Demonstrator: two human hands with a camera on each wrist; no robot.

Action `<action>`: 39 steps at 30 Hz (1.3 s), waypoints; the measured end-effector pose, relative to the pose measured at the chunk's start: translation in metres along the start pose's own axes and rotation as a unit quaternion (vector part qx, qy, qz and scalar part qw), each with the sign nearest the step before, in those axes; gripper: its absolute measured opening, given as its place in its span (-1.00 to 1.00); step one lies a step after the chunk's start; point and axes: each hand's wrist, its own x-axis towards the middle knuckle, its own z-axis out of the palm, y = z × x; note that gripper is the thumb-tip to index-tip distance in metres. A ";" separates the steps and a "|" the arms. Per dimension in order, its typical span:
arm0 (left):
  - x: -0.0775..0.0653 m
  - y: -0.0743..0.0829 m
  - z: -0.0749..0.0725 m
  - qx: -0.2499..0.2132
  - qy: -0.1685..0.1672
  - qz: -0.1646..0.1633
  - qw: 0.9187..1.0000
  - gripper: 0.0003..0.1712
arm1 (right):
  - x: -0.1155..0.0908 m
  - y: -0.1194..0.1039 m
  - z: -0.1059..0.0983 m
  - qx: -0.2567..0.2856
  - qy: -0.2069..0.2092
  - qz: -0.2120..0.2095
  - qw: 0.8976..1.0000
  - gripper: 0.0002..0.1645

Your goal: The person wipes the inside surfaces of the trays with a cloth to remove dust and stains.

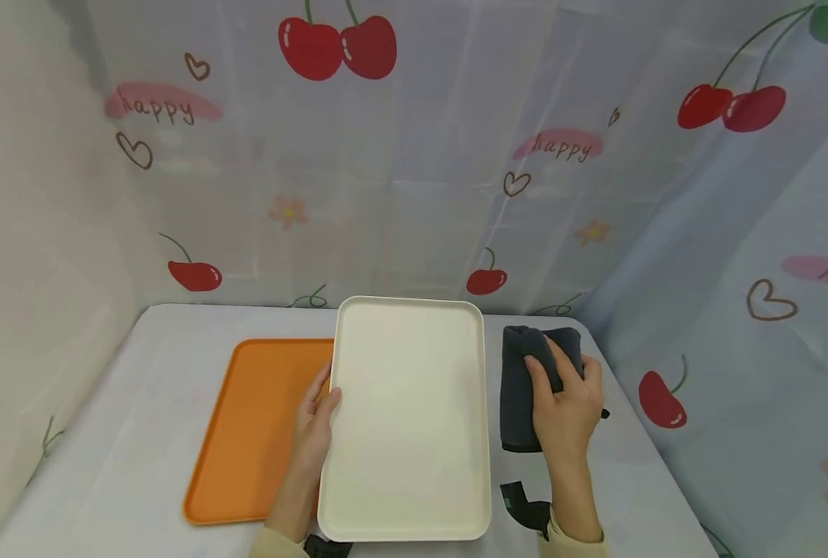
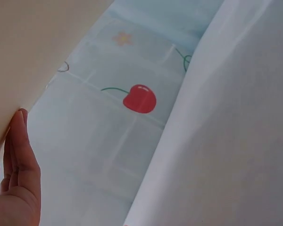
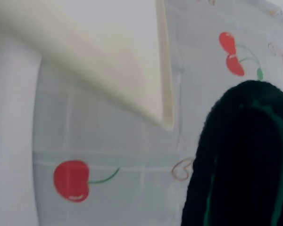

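In the head view a cream rectangular tray (image 1: 414, 418) is held up and tilted, its inner face toward me. My left hand (image 1: 312, 430) grips its left edge, thumb at the rim and the other fingers behind. In the left wrist view the fingers of the left hand (image 2: 21, 174) lie against the pale tray (image 2: 33, 42). To the tray's right, my right hand (image 1: 567, 407) pinches a folded dark grey cloth (image 1: 519, 407), apart from the tray. The right wrist view shows the cloth (image 3: 245, 155) large and dark, with a tray corner (image 3: 165, 108) beside it; the hand is hidden there.
An orange tray (image 1: 239, 442) lies on the white-covered table (image 1: 128, 465) at the left, partly behind the cream tray and left arm. A cherry-patterned curtain (image 1: 400, 170) stands behind the table and along its right side. Black straps (image 1: 526, 508) show at the wrists.
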 end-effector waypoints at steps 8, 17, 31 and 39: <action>-0.013 -0.002 -0.004 -0.007 -0.009 0.011 1.000 -0.43 | 0.001 -0.030 0.034 -0.068 -0.044 -0.016 0.997 -0.57; -0.012 -0.001 0.003 -0.037 -0.030 0.034 0.998 -0.41 | -0.001 -0.033 0.060 -0.133 -0.031 -0.018 0.991 -0.56; -0.006 -0.001 0.008 -0.045 -0.037 0.027 0.998 -0.39 | -0.001 -0.035 0.074 -0.156 0.008 -0.032 0.987 -0.58; -0.007 -0.003 0.012 -0.047 -0.048 0.050 0.996 -0.38 | -0.003 -0.043 0.080 -0.164 -0.018 -0.026 0.986 -0.57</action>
